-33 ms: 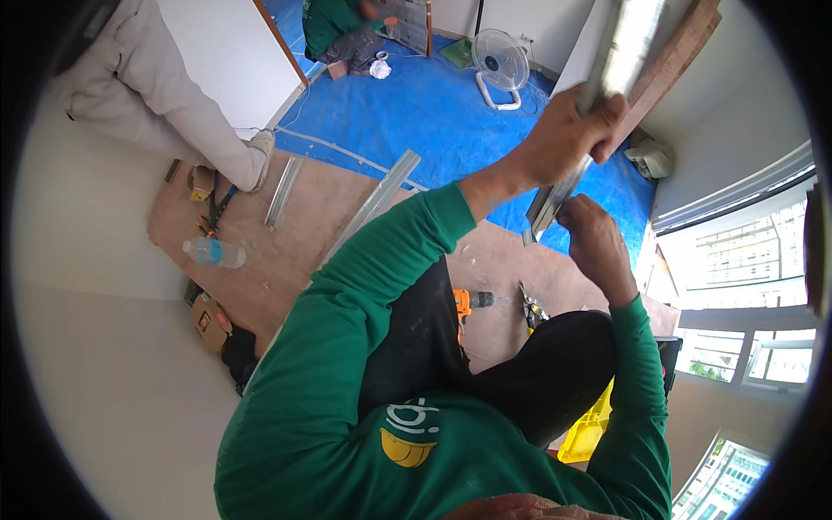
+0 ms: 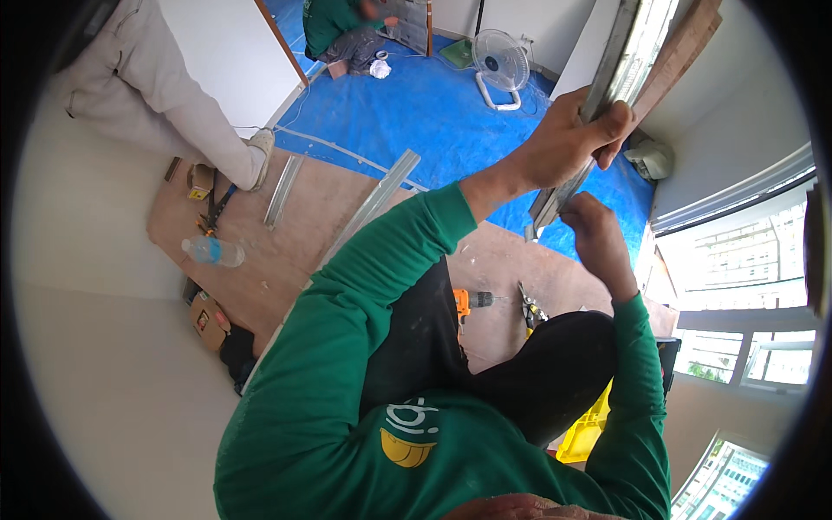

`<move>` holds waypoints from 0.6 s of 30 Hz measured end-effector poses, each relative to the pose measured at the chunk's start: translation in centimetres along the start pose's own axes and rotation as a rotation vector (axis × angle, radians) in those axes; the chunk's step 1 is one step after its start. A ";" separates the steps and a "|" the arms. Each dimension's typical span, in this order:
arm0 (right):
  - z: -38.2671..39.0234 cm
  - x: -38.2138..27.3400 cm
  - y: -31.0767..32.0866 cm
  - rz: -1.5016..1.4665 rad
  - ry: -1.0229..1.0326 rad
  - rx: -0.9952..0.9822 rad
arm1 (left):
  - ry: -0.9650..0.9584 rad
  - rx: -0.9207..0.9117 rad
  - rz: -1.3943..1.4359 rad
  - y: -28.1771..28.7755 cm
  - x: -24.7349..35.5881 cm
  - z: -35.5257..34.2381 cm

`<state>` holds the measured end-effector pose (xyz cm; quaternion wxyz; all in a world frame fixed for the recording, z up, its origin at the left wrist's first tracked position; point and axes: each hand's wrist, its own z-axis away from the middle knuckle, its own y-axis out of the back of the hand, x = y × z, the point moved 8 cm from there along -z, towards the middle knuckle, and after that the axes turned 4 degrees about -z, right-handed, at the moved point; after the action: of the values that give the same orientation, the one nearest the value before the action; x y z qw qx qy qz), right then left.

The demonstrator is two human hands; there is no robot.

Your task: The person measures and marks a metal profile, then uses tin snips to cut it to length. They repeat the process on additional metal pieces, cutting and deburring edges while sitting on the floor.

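A long grey metal channel (image 2: 640,52) rises at a slant before me on the right. My left hand (image 2: 562,143) is closed around its middle, thumb across the front. Lower down, my right hand (image 2: 600,243) has its fingers curled against the channel's edge near the bottom end; its fingertips are partly hidden. Below the hands, an orange drill (image 2: 463,302) lies on the brown board by my leg, with metal snips (image 2: 531,308) just right of it.
More metal channels (image 2: 374,201) lie on the brown board (image 2: 329,186). A bottle (image 2: 213,251) and pliers (image 2: 214,212) are at left, near a standing person's leg (image 2: 199,121). Another person (image 2: 334,35) crouches on the blue sheet (image 2: 399,104). A fan (image 2: 501,65) stands beyond.
The metal channel has turned slightly, so more of its ribbed inner side shows. My left thumb has shifted a little, and my right hand has moved slightly with the channel.
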<state>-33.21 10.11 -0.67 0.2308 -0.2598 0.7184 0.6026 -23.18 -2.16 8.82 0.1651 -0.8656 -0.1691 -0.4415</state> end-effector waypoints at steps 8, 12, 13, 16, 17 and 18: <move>-0.8 1.1 2.3 -0.110 -0.152 0.117 | 0.141 0.700 0.582 10.6 -3.9 1.7; -0.1 -3.6 0.2 0.480 0.225 0.011 | 0.108 0.375 0.117 3.6 -1.2 -0.4; -0.2 -2.8 0.5 0.364 0.140 0.033 | -0.023 0.256 -0.034 1.8 0.3 -0.8; -0.6 1.0 1.0 -0.275 -0.129 0.057 | -0.102 0.208 0.153 2.5 1.1 -0.7; -0.3 3.4 0.8 -0.632 -0.361 0.103 | -0.010 0.275 0.552 4.6 -0.2 -0.7; -0.5 3.5 0.7 -0.963 -0.330 0.098 | 0.011 0.428 0.672 7.3 -1.2 -0.1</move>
<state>-36.33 9.42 -2.32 0.6046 -0.4514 0.4987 0.4266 -20.76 -8.86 6.90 0.4780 -0.8163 0.0362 -0.3223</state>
